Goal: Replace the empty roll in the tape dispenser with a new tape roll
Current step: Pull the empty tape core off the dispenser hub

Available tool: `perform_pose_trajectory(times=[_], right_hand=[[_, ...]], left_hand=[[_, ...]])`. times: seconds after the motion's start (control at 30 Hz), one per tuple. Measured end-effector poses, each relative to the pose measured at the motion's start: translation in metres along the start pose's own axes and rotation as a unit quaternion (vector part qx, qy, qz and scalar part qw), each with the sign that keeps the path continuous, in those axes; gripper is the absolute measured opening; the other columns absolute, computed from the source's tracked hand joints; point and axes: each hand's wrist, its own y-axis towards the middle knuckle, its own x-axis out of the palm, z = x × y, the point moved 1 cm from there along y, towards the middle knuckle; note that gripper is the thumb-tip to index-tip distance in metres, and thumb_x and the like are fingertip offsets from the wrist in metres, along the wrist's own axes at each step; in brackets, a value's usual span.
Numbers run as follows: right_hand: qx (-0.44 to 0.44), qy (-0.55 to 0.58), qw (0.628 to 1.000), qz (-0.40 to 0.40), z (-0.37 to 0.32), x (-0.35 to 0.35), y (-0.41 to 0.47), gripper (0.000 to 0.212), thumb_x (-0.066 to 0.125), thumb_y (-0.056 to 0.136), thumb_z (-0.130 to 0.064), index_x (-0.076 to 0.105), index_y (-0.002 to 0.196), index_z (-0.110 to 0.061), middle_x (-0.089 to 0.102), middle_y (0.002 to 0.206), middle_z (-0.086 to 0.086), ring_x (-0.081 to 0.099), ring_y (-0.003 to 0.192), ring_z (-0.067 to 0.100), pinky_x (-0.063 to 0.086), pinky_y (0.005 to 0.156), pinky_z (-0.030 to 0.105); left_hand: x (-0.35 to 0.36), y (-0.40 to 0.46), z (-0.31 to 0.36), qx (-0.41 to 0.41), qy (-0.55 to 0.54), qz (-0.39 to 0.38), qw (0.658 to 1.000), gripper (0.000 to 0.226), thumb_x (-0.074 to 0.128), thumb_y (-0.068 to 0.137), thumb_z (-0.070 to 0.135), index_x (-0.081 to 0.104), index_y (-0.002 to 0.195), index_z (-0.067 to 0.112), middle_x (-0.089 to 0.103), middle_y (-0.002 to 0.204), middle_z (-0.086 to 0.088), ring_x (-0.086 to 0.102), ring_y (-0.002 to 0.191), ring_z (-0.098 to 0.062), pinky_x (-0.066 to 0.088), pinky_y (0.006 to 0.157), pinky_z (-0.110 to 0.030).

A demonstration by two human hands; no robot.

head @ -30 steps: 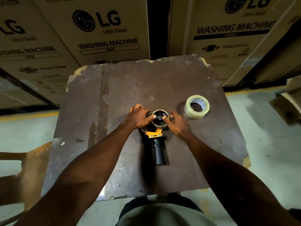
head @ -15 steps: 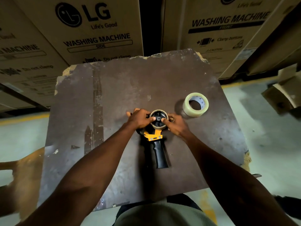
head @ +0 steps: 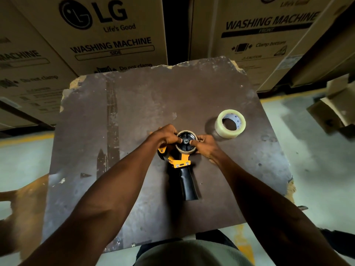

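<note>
on the worn board (head: 134,104), left hand (head: 165,136) and right hand (head: 206,144) pinching empty roll (head: 186,149) on tape dispenser (head: 182,162)

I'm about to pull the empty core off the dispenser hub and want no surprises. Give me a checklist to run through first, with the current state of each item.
1. Both hands on the empty core: left hand and right hand pinch it from either side. Ok.
2. Tape dispenser lies flat on the board. Ok.
3. Handle held down: no hand on it. Not ok.
4. New tape roll on the board, right of the hands. Ok.
5. Core loose on the hub: cannot tell.
</note>
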Motion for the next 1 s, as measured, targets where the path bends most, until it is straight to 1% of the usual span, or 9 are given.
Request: perform_pose_trajectory(times=[0.17,0.3,0.43,0.53,0.6,0.7,0.77,0.87,1.0], right_hand=[[-0.007,0.01,1.0,-0.002,0.005,0.001,0.006,0.012,0.071,0.084,-0.004,0.073,0.084,-0.016,0.077,0.098,0.021,0.073,0.098,0.041,0.058,0.089,0.061],[0.0,0.012,1.0,0.0,0.001,0.0,0.003,0.014,0.071,0.086,-0.002,0.071,0.085,-0.017,0.076,0.1,0.022,0.073,0.099,0.04,0.058,0.09,0.06],[0.007,-0.003,1.0,0.003,0.0,0.0,0.005,0.011,0.072,0.086,-0.006,0.071,0.082,-0.016,0.077,0.097,0.02,0.074,0.097,0.038,0.059,0.089,0.057],[0.003,-0.044,0.999,0.011,0.005,-0.001,0.012,0.003,0.075,0.08,-0.015,0.074,0.077,-0.016,0.079,0.086,0.01,0.077,0.087,0.029,0.061,0.085,0.055],[-0.006,-0.079,0.997,0.021,0.005,-0.003,0.013,0.009,0.075,0.08,-0.017,0.073,0.071,-0.018,0.079,0.082,0.008,0.074,0.079,0.022,0.062,0.082,0.051],[-0.014,-0.107,0.993,0.041,-0.002,-0.005,0.006,0.012,0.075,0.078,-0.019,0.07,0.067,-0.018,0.076,0.076,0.007,0.067,0.07,0.021,0.061,0.075,0.046],[-0.015,-0.119,0.992,0.045,-0.002,-0.005,0.008,0.012,0.075,0.076,-0.02,0.068,0.067,-0.017,0.073,0.072,0.005,0.065,0.068,0.02,0.061,0.072,0.046],[-0.013,-0.126,0.991,0.046,-0.004,-0.005,0.009,0.007,0.075,0.073,-0.018,0.069,0.07,-0.016,0.074,0.076,0.007,0.07,0.072,0.024,0.063,0.076,0.048],[-0.008,-0.137,0.989,0.051,-0.011,-0.003,0.008,0.012,0.074,0.075,-0.013,0.067,0.068,-0.019,0.073,0.076,0.007,0.069,0.073,0.023,0.063,0.076,0.047]], left_hand=[[0.0,0.0,0.002,0.003,0.02,-0.009,1.0,0.019,0.079,0.074,0.027,0.074,0.083,0.011,0.071,0.078,-0.008,0.062,0.072,-0.021,0.048,0.066,-0.029],[0.0,-0.002,0.005,-0.004,0.015,-0.006,1.0,0.013,0.077,0.075,0.024,0.072,0.079,0.012,0.069,0.076,-0.008,0.06,0.069,-0.02,0.044,0.061,-0.025],[0.001,-0.003,0.004,-0.014,-0.007,0.003,1.0,0.019,0.078,0.068,0.027,0.073,0.079,0.012,0.072,0.083,-0.01,0.066,0.079,-0.025,0.051,0.068,-0.031],[0.003,-0.003,0.003,-0.014,-0.017,0.01,1.0,0.023,0.078,0.065,0.029,0.074,0.08,0.012,0.073,0.086,-0.013,0.064,0.078,-0.024,0.05,0.067,-0.03],[0.004,-0.002,0.003,-0.013,-0.028,0.016,0.999,0.027,0.078,0.059,0.031,0.075,0.078,0.012,0.074,0.084,-0.012,0.066,0.079,-0.024,0.054,0.068,-0.032],[0.006,0.001,0.0,-0.013,-0.043,0.026,0.999,0.035,0.076,0.049,0.036,0.076,0.075,0.014,0.075,0.081,-0.009,0.07,0.085,-0.026,0.06,0.08,-0.042],[0.006,-0.001,0.001,-0.012,-0.041,0.032,0.999,0.033,0.076,0.05,0.036,0.077,0.075,0.014,0.075,0.08,-0.009,0.069,0.085,-0.025,0.058,0.077,-0.04],[0.004,-0.006,0.003,-0.015,-0.029,0.037,0.999,0.024,0.079,0.062,0.032,0.075,0.077,0.014,0.073,0.082,-0.009,0.064,0.08,-0.022,0.05,0.069,-0.031],[0.005,-0.005,-0.001,-0.013,-0.029,0.049,0.998,0.032,0.075,0.051,0.042,0.074,0.074,0.02,0.073,0.08,-0.003,0.066,0.09,-0.025,0.053,0.092,-0.049]])
